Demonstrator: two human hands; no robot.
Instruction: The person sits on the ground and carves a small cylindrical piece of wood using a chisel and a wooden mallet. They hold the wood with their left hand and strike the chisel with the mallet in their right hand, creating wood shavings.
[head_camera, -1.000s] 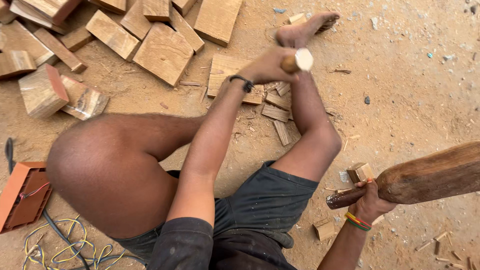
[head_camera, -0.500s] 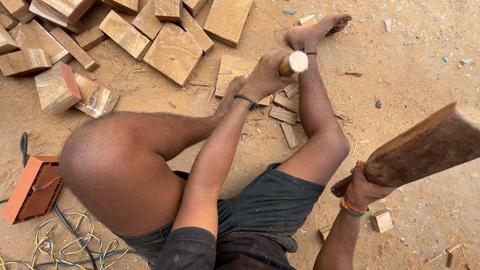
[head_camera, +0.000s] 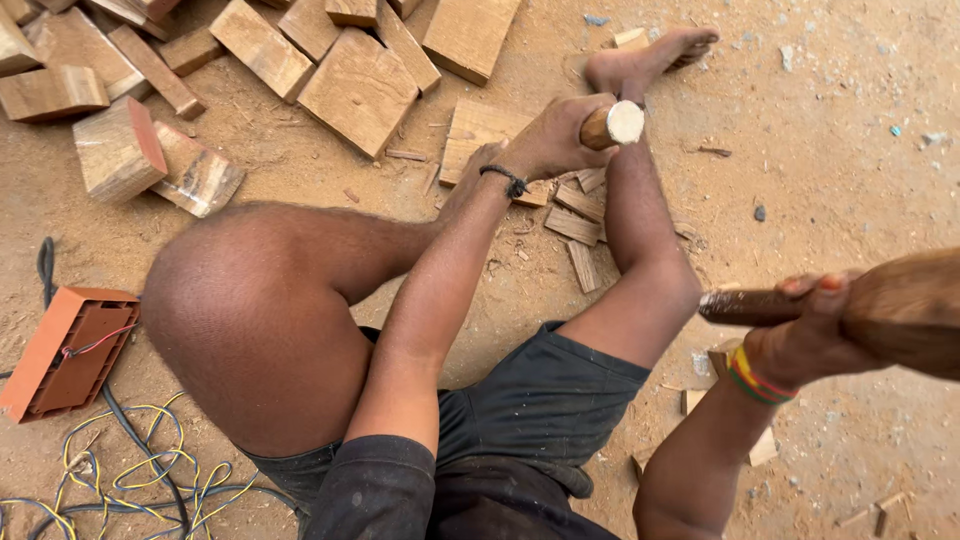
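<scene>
I sit on sandy ground with my knees spread. My left hand (head_camera: 548, 138) grips a round wooden-handled tool (head_camera: 616, 124), its pale cut end facing up, held upright over a flat wooden block (head_camera: 472, 135) between my legs. My right hand (head_camera: 812, 330), with a coloured wristband, is closed on the dark handle of a heavy wooden mallet (head_camera: 905, 305) raised at the right edge of view. Small split wood pieces (head_camera: 575, 225) lie beside my right shin.
A heap of sawn wooden blocks (head_camera: 360, 85) fills the top left. An orange plastic box (head_camera: 65, 350) and tangled yellow and blue wires (head_camera: 140, 470) lie at the lower left. Wood chips (head_camera: 765, 445) dot the sand at the right.
My right hand has lifted the mallet and swung it up and to the right. My left hand keeps the tool upright on the block, almost unmoved.
</scene>
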